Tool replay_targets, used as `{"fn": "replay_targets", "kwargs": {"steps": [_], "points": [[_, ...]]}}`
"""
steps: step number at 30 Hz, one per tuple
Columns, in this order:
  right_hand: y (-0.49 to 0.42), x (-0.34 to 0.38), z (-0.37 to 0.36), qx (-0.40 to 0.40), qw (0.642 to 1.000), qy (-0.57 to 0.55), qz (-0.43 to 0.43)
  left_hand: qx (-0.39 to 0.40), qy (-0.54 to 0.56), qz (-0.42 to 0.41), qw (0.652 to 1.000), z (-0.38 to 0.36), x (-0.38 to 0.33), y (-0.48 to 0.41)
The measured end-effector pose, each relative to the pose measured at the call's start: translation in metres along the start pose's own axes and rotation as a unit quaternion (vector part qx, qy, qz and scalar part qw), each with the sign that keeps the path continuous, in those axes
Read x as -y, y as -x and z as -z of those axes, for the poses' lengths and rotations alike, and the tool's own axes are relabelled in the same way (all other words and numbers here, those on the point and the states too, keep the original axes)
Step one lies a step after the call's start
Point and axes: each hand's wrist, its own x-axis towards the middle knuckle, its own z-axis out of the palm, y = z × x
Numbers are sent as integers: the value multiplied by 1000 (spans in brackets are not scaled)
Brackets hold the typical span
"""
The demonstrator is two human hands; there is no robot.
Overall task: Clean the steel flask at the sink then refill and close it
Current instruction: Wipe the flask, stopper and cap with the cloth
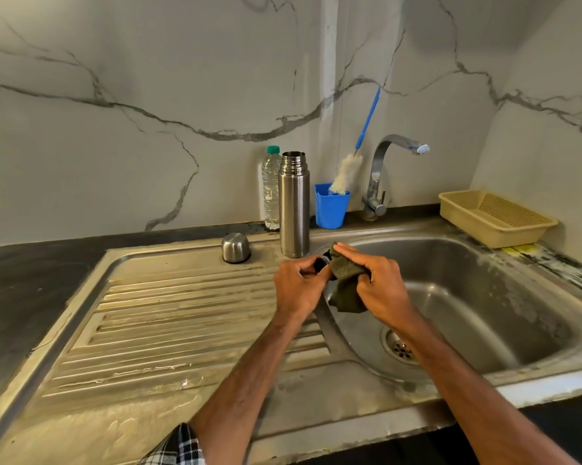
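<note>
**A small part wiped over the steel sink**

We see a stainless sink unit set in a dark bench [21, 280], and behind it a wall [148, 95] of pale marble with grey veins. The ribbed drainboard [182, 313] on the left is stained yellowish and has thin lines of water on it. The basin [484, 280] on the right looks dull and wet, with its round drain [402, 347] near the front.

The steel flask [294, 204] stands upright with an open mouth on the back rim, between drainboard and basin. Its dome-shaped steel cap [236, 247] sits mouth down on the drainboard, a little to the left. Behind the flask stands a clear water bottle [271, 189] with a green top. To the right is a blue cup [331, 206] that holds a bottle brush [346, 172], and then the curved tap [388, 152]. A beige basket [494, 218] rests at the far right corner.

Both hands meet over the left edge of the basin, just in front of the flask. The left hand [298, 286] has its fingers curled around a small dark part [322, 263]. This is perhaps the flask's stopper, but it is mostly covered. The right hand [380, 283] holds a dark green cloth [345, 283], and its fingers press the cloth against that part.

A checked sleeve [178, 448] shows at the bottom edge.
</note>
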Motion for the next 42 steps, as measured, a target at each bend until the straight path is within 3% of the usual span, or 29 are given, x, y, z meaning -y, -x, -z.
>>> {"fn": "replay_targets", "kwargs": {"steps": [3, 8, 13, 17, 22, 27, 30, 32, 34, 37, 42], "points": [[2, -1, -3, 11, 1000, 11, -17, 18, -34, -34, 999, 1, 2, 4], [4, 2, -3, 17, 998, 12, 59, 17, -38, -43, 998, 4, 5, 0], [-4, -3, -1, 13, 999, 24, 17, 47, -57, -73, 995, 3, 2, 0], [-2, 3, -6, 19, 998, 16, 61, 49, -61, -76, 994, 12, 5, -8], [-6, 0, 2, 21, 1000, 16, -10, 104, -82, -98, 986, 12, -2, -1], [0, 7, 4, 23, 998, 32, 38, 117, -73, -79, 987, 19, 2, -8], [-6, 6, 14, 16, 997, -41, -59, 151, -43, -71, 985, 16, -5, -4], [-7, 6, 21, 13, 973, -160, -168, 172, -2, -50, 984, 15, -5, -3], [-7, 8, 26, 20, 923, -288, -254, 181, 50, -22, 982, 16, -3, -4], [-6, 8, 24, 21, 872, -378, -312, 166, 87, -21, 982, 17, -2, -7], [-4, 9, 23, 4, 838, -409, -362, 58, -61, -104, 991, 13, -6, -6]]}}
